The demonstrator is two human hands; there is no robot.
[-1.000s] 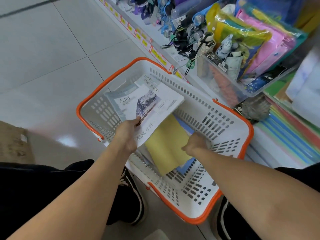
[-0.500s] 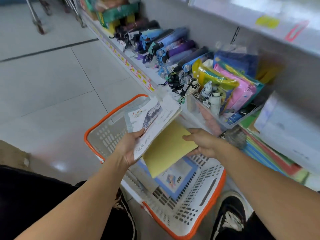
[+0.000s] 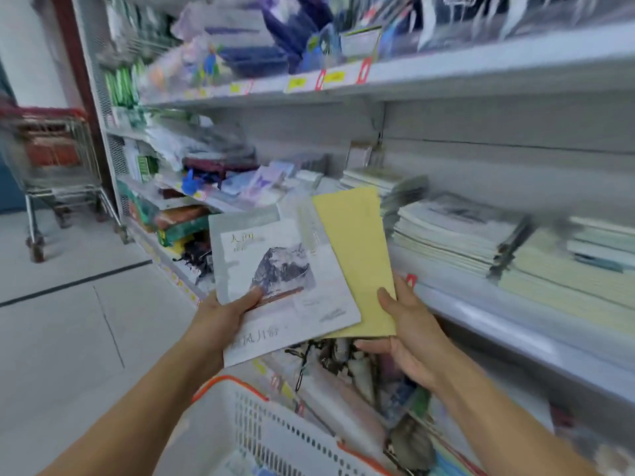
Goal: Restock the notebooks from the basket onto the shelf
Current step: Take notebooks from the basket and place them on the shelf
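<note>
My left hand [image 3: 223, 316] grips a small stack of white notebooks [image 3: 275, 290] with a mountain picture on the top cover, thumb on top. My right hand [image 3: 407, 333] holds a plain yellow notebook [image 3: 355, 255] by its lower right corner, thumb on the cover, fingers underneath. The yellow notebook lies partly under the white ones. Both are raised in front of the middle shelf [image 3: 481, 304], where stacks of similar notebooks [image 3: 457, 231] lie flat. The white basket with an orange rim [image 3: 275, 438] sits low in front of me.
A shelf above [image 3: 429, 75] carries packaged stationery and price tags. The bottom shelf holds umbrellas and coloured folders [image 3: 347, 369]. A metal shopping trolley [image 3: 58, 173] stands at the far left on the tiled floor [image 3: 68, 321].
Both hands have lifted the notebooks out of the basket up to the middle shelf's height. My view has swung upward from the basket to the shelves.
</note>
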